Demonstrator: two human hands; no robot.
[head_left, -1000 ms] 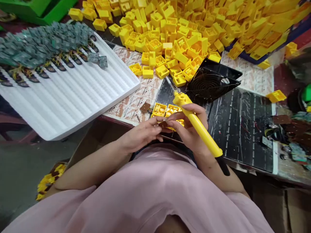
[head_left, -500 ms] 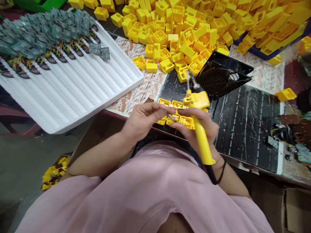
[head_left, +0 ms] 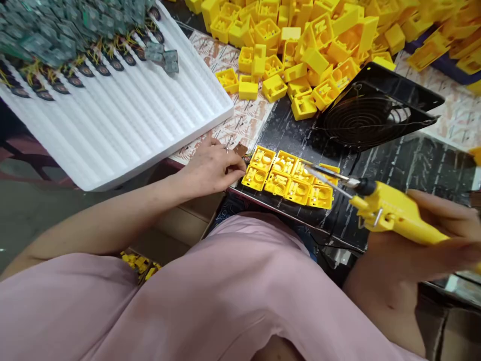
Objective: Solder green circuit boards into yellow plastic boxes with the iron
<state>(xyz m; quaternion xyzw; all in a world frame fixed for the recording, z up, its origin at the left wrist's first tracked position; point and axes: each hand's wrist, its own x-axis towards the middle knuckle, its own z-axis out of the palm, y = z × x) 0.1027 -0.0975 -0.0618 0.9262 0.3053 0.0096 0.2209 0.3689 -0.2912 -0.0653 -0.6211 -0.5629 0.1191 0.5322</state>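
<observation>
Table (head_left: 296, 133): 2 rows of open yellow plastic housings (head_left: 287, 175) nr front edge, L hand (head_left: 214, 168) just beside, fingers curled, can't tell if gripping, R hand (head_left: 417, 253) clamped on yellow soldering iron (head_left: 398, 205).

Single head-worn view, facing forward and down

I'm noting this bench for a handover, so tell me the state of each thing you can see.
Soldering iron: gripped in the right hand; hot or cold, cannot tell.
Left hand: fingers bent, beside the front cases; holding anything, unclear.
Front cases: open sides up, in two rows.
Yellow pile: loose, jumbled.
Foam tray: partly covered with wired parts.
Wired parts: crowded together.
Fan: grille on; running or not, unclear.
</observation>
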